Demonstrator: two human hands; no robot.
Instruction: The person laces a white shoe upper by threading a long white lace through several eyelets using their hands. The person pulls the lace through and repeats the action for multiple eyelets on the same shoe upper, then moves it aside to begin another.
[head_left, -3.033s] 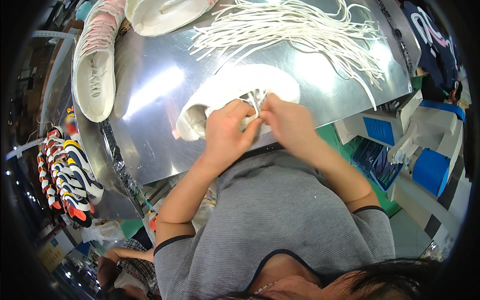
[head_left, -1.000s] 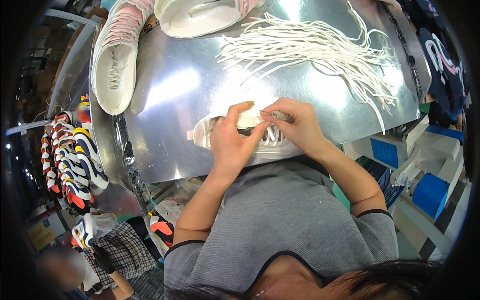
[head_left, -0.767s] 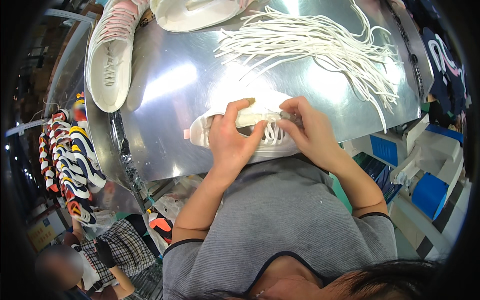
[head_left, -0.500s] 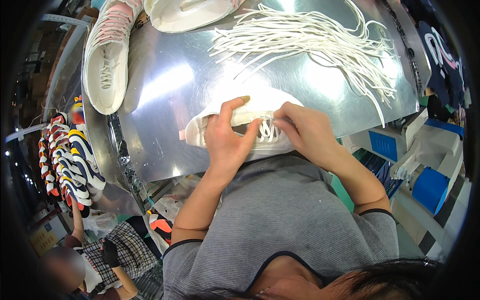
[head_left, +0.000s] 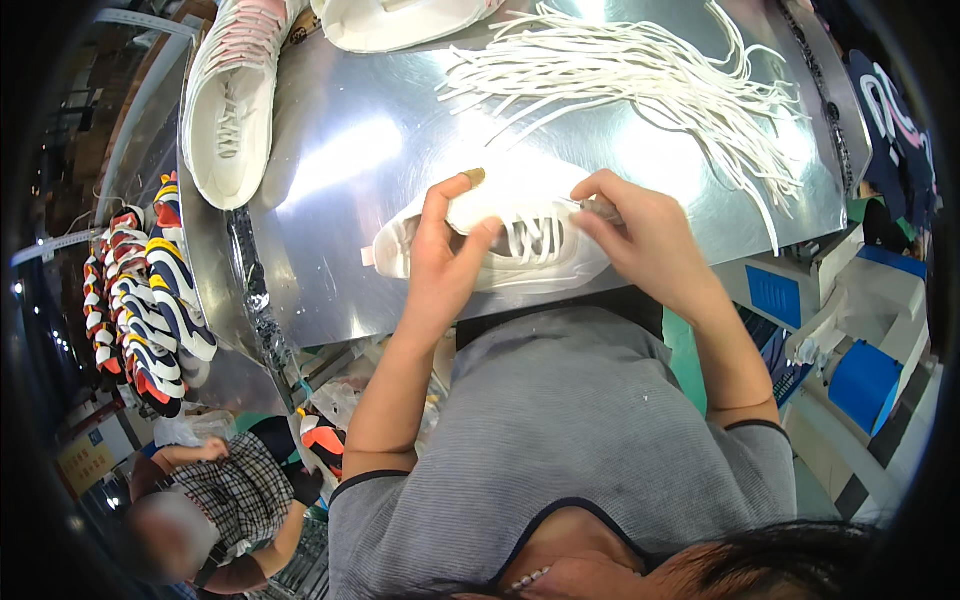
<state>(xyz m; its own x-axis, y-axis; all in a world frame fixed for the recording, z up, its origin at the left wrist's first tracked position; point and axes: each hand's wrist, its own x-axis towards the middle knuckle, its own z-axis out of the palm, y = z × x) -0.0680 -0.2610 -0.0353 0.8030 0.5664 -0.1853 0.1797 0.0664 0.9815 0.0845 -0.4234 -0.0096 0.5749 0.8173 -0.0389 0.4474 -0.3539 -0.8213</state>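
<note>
A white sneaker [head_left: 545, 272] lies on its side near the metal table's front edge, its opening to the left and white laces [head_left: 535, 238] crossing its front. My left hand [head_left: 445, 250] grips the shoe by its collar and tongue, thumb bent in at the top of the lacing. One of its fingertips wears a yellow-brown cover [head_left: 474, 177]. At the toe end of the laces, my right hand [head_left: 645, 235] is closed around a small tool with a grey handle [head_left: 602, 209]. Its thin tip points toward the shoe, and I cannot tell whether it touches a lace.
A bundle of loose white laces [head_left: 640, 75] spreads over the far right of the table [head_left: 330, 250]. Two more white shoes stand at the far left, one with pink lacing [head_left: 232, 130]. Colourful shoes [head_left: 150, 300] hang beyond the left edge. A co-worker [head_left: 235, 490] is at lower left.
My right hand has drawn back to the right, showing more lacing and the grey-handled tool. My left hand still grips the sneaker. The co-worker's hand has left the colourful shoes.
</note>
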